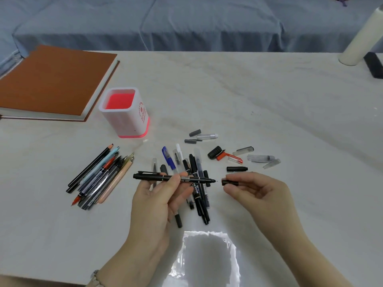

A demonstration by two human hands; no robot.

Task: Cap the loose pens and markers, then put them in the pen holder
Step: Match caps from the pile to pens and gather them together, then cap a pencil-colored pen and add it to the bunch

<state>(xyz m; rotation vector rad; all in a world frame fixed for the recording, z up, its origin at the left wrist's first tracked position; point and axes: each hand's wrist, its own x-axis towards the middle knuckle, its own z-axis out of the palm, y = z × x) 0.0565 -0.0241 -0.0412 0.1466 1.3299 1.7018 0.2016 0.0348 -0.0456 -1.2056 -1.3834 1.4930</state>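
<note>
even soft light, bright glare patch on table (207,255) near bottom edge, wide-angle bowing at edges, slight softness

Left hand (157,195) and right hand (259,191) bare — silvery band (95,275) on left wrist.

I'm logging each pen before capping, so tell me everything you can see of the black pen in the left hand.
The black pen is slim, plastic by its look, with thin pale rings and pale lettering on the barrel. Its fine tip is bare and points right. It is held roughly level above the pile of pens, pinched near its middle by the left hand. The right hand holds a black cap just off the tip, not yet on.
</note>
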